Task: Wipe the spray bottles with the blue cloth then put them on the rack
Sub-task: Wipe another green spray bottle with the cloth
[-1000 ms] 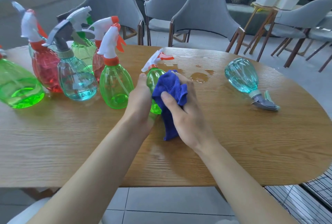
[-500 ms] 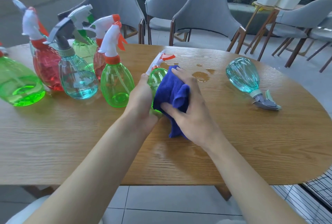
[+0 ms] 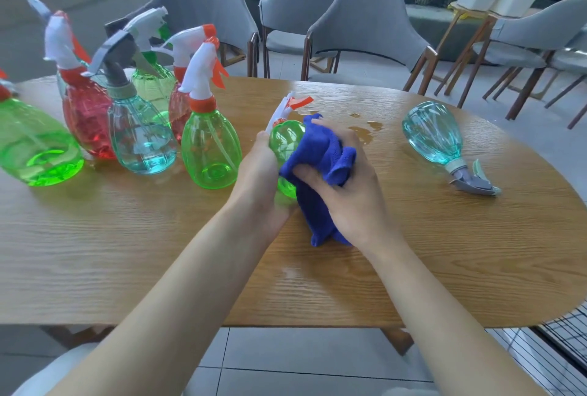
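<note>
On the wooden table (image 3: 127, 252), as the head view shows it, the right hand (image 3: 349, 192) has slid the blue cloth (image 3: 320, 154) upward along the small green bottle (image 3: 286, 141) since a second ago. The cloth is now bunched near the shoulder of the bottle, just under the trigger. I judge that the wiping of this bottle is half done. The left hand (image 3: 260, 179) curls round the left side of the bottle and holds it tilted, with the base toward the person. The right hand grips the cloth and presses it on the right side of the bottle. A teal bottle (image 3: 432, 138) lies on its side well apart to the right, and the standing bottles (image 3: 143, 141) wait at the left. A wire grid (image 3: 571, 341) near the floor may be the rack.
</note>
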Demonstrator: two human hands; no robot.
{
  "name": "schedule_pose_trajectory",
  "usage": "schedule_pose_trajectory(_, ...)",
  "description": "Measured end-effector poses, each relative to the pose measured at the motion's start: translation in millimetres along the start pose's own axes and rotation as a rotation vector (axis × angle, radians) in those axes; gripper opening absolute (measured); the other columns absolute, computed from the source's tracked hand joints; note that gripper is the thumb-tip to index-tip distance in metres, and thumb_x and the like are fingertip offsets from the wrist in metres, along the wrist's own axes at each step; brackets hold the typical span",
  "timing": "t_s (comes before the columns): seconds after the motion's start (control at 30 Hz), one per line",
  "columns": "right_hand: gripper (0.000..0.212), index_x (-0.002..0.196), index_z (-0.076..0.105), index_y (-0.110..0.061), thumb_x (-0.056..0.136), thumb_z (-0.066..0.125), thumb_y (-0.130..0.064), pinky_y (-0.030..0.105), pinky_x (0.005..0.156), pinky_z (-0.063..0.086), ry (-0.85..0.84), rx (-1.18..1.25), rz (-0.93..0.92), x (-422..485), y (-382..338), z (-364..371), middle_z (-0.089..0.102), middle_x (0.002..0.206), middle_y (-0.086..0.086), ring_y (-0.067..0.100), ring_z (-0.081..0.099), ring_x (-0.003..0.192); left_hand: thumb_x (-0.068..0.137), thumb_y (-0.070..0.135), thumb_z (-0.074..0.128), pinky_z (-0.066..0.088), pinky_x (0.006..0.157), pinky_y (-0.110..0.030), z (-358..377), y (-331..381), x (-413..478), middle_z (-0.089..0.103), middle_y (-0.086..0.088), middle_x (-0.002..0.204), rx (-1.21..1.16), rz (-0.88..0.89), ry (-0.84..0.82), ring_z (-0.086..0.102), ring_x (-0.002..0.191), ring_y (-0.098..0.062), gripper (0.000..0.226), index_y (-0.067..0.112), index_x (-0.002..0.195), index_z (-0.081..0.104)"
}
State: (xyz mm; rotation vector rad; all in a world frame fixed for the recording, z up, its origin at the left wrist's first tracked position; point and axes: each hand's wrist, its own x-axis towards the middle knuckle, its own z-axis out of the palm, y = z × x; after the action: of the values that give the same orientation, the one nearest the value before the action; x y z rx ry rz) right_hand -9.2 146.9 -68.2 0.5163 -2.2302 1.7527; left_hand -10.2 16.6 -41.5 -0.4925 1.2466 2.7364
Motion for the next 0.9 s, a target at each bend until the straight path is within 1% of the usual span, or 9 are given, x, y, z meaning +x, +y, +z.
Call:
schedule_pose_trajectory(0.1, 0.051, 0.134, 0.066, -0.029, 0.086, 0.082, -0.032, 0.065, 0.113, 0.045, -0.055, 0.163, 0.083, 4.1, 1.2, -3.7, 0.067, 0.139, 0.004, 0.033, 0.062, 0.132, 0.116, 0.043, 0.026, 0.056, 0.095, -0.041, -3.9, 1.7, 7.7, 0.070, -0.017, 0.138, -0.082, 0.013, -0.062, 0.071, 0.116, -0.030, 0.052, 0.021, 0.147, 0.062)
schedule_pose_trajectory(0.17, 0.053, 0.132, 0.067, -0.039, 0.084, 0.082, -0.022, 0.072, 0.111, 0.042, -0.103, 0.207, 0.060, 6.4, -0.2, -6.9, 0.065, 0.143, 0.000, 0.038, 0.059, 0.136, 0.117, 0.044, 0.022, 0.055, 0.093, -0.041, -7.9, 3.5, 12.7, 0.069, -0.015, 0.141, -0.114, 0.002, -0.071, 0.069, 0.117, -0.029, 0.053, 0.026, 0.150, 0.060)
schedule_pose_trajectory(0.23, 0.066, 0.131, 0.067, -0.045, 0.081, 0.086, -0.009, 0.068, 0.112, 0.044, -0.131, 0.173, 0.030, 7.5, -3.1, -9.4, 0.063, 0.144, -0.009, 0.030, 0.058, 0.138, 0.117, 0.042, 0.025, 0.057, 0.093, -0.041, -10.4, 3.5, 17.1, 0.070, -0.012, 0.138, -0.115, 0.002, -0.079, 0.069, 0.116, -0.029, 0.050, 0.028, 0.153, 0.057)
schedule_pose_trajectory(0.37, 0.083, 0.139, 0.060, -0.029, 0.069, 0.097, -0.006, 0.041, 0.117, 0.045, -0.101, 0.027, -0.035, 5.5, -1.9, -4.7, 0.062, 0.141, -0.006, 0.011, 0.057, 0.134, 0.116, 0.040, 0.037, 0.061, 0.074, -0.036, -10.5, -2.1, 18.9, 0.078, -0.009, 0.110, -0.074, 0.014, -0.004, 0.077, 0.089, -0.027, 0.047, 0.015, 0.144, 0.065)
schedule_pose_trajectory(0.5, 0.077, 0.136, 0.062, -0.028, 0.069, 0.099, -0.017, 0.027, 0.111, 0.047, -0.022, 0.043, -0.040, 2.7, -0.1, 3.0, 0.064, 0.136, -0.008, 0.007, 0.059, 0.129, 0.115, 0.041, 0.039, 0.062, 0.074, -0.035, -8.0, -6.6, 14.4, 0.077, -0.010, 0.108, -0.070, -0.004, -0.018, 0.076, 0.086, -0.026, 0.045, 0.016, 0.134, 0.070)
schedule_pose_trajectory(0.6, 0.064, 0.132, 0.065, -0.027, 0.077, 0.093, -0.010, 0.024, 0.111, 0.046, -0.019, 0.127, -0.035, 7.1, -2.0, -0.7, 0.067, 0.136, -0.008, 0.006, 0.060, 0.129, 0.115, 0.038, 0.042, 0.060, 0.079, -0.036, -7.1, -3.0, 12.7, 0.072, -0.011, 0.102, -0.070, -0.019, -0.119, 0.072, 0.087, -0.027, 0.043, 0.012, 0.144, 0.061)
schedule_pose_trajectory(0.77, 0.070, 0.132, 0.067, -0.027, 0.073, 0.092, 0.001, 0.051, 0.114, 0.049, -0.062, 0.172, -0.068, 12.2, -3.0, -9.2, 0.069, 0.132, -0.015, 0.015, 0.062, 0.132, 0.118, 0.038, 0.028, 0.055, 0.097, -0.038, -11.6, 3.0, 22.7, 0.065, -0.011, 0.130, -0.090, -0.029, -0.261, 0.067, 0.112, -0.026, 0.051, 0.024, 0.167, 0.033)
schedule_pose_trajectory(0.87, 0.065, 0.133, 0.069, -0.023, 0.075, 0.091, -0.005, 0.067, 0.108, 0.048, -0.052, 0.270, -0.017, 13.9, 3.5, -9.6, 0.068, 0.137, -0.009, 0.028, 0.062, 0.134, 0.118, 0.041, 0.029, 0.050, 0.111, -0.041, -13.6, 3.7, 24.5, 0.055, -0.013, 0.154, -0.125, -0.027, -0.267, 0.057, 0.139, -0.029, 0.051, 0.024, 0.165, 0.037)
schedule_pose_trajectory(0.9, 0.059, 0.130, 0.071, -0.026, 0.077, 0.090, -0.009, 0.070, 0.107, 0.047, -0.034, 0.314, 0.011, 13.9, 5.7, -8.8, 0.070, 0.135, -0.003, 0.035, 0.063, 0.132, 0.118, 0.041, 0.029, 0.050, 0.110, -0.041, -13.2, 2.5, 24.2, 0.058, -0.014, 0.150, -0.120, -0.019, -0.247, 0.059, 0.137, -0.029, 0.052, 0.018, 0.163, 0.041)
